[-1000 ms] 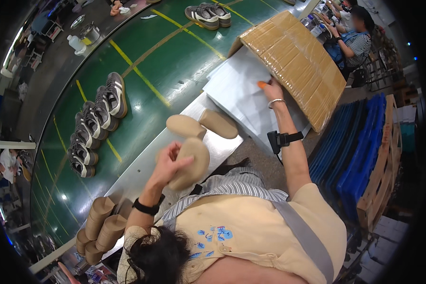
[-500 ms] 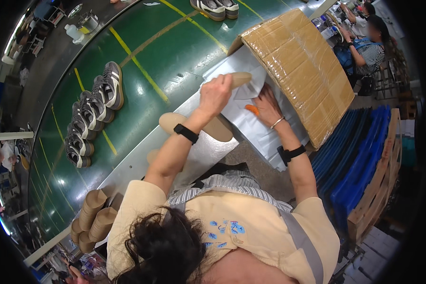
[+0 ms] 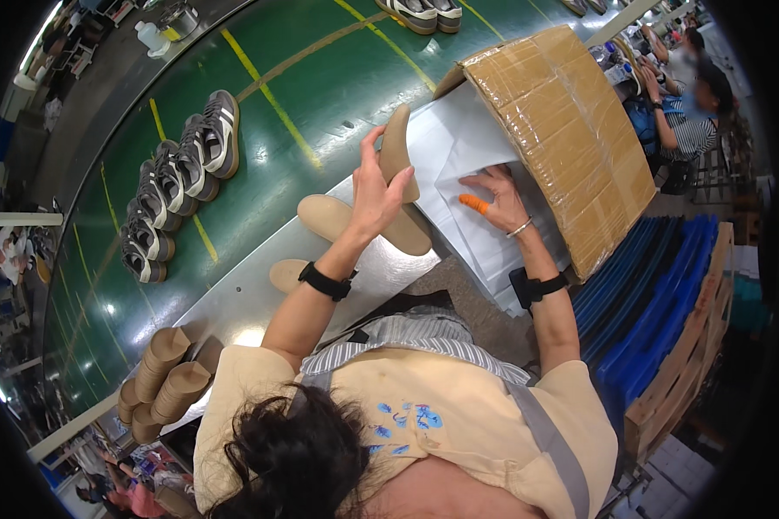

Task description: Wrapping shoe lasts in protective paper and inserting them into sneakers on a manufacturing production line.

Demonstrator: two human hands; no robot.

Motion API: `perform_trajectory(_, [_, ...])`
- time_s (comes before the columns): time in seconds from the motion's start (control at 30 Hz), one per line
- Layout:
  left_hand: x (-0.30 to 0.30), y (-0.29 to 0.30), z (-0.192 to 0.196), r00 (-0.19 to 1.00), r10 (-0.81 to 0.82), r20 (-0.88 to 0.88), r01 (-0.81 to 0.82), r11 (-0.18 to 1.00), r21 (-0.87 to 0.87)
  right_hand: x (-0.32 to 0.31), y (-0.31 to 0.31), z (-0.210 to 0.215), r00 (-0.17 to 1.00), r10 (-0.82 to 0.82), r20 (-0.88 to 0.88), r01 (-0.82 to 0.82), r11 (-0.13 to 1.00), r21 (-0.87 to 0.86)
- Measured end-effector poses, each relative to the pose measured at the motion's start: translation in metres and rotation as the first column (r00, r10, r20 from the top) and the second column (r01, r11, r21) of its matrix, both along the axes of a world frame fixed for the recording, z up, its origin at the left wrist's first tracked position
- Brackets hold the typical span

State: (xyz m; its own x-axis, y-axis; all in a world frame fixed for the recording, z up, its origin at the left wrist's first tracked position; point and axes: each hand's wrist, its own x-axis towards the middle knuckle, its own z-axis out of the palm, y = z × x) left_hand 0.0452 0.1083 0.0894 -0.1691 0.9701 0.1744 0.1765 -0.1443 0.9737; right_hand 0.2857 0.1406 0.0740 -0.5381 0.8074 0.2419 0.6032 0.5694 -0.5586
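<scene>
On the metal ledge (image 3: 363,285) before me lie three tan insoles (image 3: 325,218), with at least four stacks (image 3: 158,359) at its left end. My left hand (image 3: 376,195) grips one further insole (image 3: 395,147), now tipped upright left of the white paper (image 3: 448,143); earlier it overlapped the paper. My right hand (image 3: 500,206), fingers loosely spread, remains at the paper, beside one cardboard box (image 3: 567,147). Beyond: a row of grey shoes (image 3: 222,134); farther, two more.

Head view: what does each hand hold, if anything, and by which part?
The left hand holds a tan sole-shaped piece by its middle and lower part in the picture. The right hand is at the white paper; grip cannot be told.
</scene>
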Motion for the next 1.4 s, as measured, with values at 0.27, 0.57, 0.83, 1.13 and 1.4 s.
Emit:
perform_trajectory(0.27, [-0.004, -0.013, 0.018, 0.998, 0.027, 0.05, -0.034, 0.988, 0.151, -0.043, 0.006, -0.037, 0.948, -0.024, 0.317, -0.061, 0.965, 0.256])
perform_trajectory(0.57, [0.017, -0.004, 0.02, 0.999, 0.04, -0.011, -0.036, 0.971, 0.236, -0.055, 0.009, -0.037, 0.998, -0.012, -0.067, 0.021, 0.991, 0.132])
perform_trajectory(0.83, [-0.016, 0.005, -0.048, 0.979, 0.204, 0.018, -0.203, 0.979, -0.03, -0.048, 0.005, -0.043, 0.915, -0.16, -0.372, 0.188, 0.981, 0.039])
perform_trajectory(1.13, [-0.002, -0.018, -0.002, 0.969, -0.08, 0.233, 0.084, 0.996, -0.006, -0.028, 0.025, -0.061, 0.054, -0.663, -0.747, -0.388, 0.675, -0.627])
perform_trajectory(1.4, [-0.006, 0.002, -0.033, 0.833, -0.407, 0.375, 0.398, 0.911, 0.104, -0.136, 0.0, 0.087, 0.957, 0.108, -0.268, 0.003, 0.923, 0.385])
